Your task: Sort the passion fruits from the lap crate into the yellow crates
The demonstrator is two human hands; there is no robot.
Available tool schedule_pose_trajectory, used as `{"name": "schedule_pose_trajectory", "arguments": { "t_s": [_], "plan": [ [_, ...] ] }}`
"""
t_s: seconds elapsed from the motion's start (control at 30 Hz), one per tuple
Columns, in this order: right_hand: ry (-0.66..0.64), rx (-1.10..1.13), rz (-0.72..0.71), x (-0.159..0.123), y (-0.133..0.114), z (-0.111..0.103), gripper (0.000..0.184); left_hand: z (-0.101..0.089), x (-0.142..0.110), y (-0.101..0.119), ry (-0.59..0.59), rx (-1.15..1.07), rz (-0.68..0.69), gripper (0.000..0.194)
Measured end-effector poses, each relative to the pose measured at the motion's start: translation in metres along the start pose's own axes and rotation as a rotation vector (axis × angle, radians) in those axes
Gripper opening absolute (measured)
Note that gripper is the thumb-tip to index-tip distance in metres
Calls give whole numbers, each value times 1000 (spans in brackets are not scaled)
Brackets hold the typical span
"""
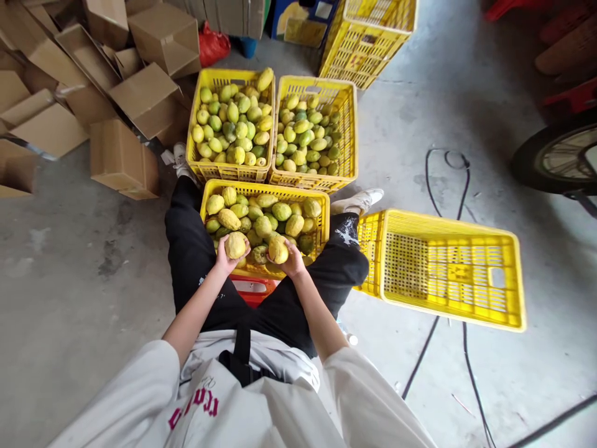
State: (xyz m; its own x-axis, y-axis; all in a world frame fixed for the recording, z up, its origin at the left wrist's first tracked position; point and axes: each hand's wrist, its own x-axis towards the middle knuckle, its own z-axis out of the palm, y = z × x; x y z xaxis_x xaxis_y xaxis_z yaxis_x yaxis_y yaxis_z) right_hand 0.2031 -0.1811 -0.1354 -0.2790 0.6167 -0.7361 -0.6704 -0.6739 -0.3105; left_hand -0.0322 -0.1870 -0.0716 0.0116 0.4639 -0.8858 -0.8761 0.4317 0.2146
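My left hand (224,257) is closed around a rough-skinned yellow fruit (236,245), roughly lemon-shaped. Another such fruit (278,250), yellow and blotchy, sits in the fingers of my right hand (293,261). Both hands are over the near edge of a yellow plastic crate (324,218) between my legs. Inside it lie several green and yellow fruits (282,211), oval and uneven in size. The fruits' exact kind is hard to tell.
Two more yellow crates stand beyond, a left one (233,171) and a right one (349,124), both holding fruit. To the right, an empty yellow crate (448,298) lies tilted near black cables (429,186). Cardboard boxes (124,158) are piled left; a wheel (559,155) stands far right.
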Motion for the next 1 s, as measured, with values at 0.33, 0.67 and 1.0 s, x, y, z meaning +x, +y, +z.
{"name": "schedule_pose_trajectory", "arguments": {
  "t_s": [0.33,0.67,1.0],
  "plan": [
    [-86,40,-22,-1,-1,3,39,-5,4,2,-16,51,-29,48],
    [36,33,103,12,-1,-9,32,-8,8,-6,-19,152,25,40],
    [41,3,86,9,3,-6,30,-4,7,-2,5,135,-61,52]
  ]
}}
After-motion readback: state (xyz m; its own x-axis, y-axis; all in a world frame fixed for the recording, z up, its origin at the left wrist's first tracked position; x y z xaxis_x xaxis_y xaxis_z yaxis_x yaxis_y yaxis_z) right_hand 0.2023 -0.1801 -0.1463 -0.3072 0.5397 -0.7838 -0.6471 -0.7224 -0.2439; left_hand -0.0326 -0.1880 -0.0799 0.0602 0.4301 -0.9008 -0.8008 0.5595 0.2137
